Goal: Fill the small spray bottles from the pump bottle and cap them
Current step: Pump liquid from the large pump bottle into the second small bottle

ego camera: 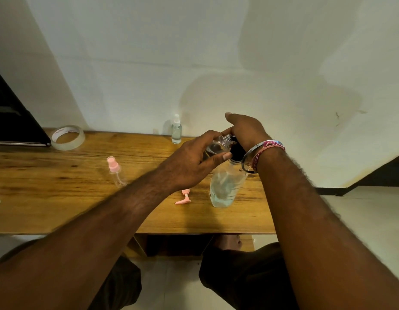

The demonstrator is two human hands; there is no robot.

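Gripping small bottle (218, 146), left hand (189, 162) fingers curled; right hand (243, 130) hides pump bottle (225, 186) head, grip unclear.

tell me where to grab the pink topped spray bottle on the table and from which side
Take the pink-topped spray bottle by its clear body, below the pink sprayer, coming from the near side. It stands capped and apart from other things on the wooden table, so a grip around the round body looks steadier than pinching the narrow top.
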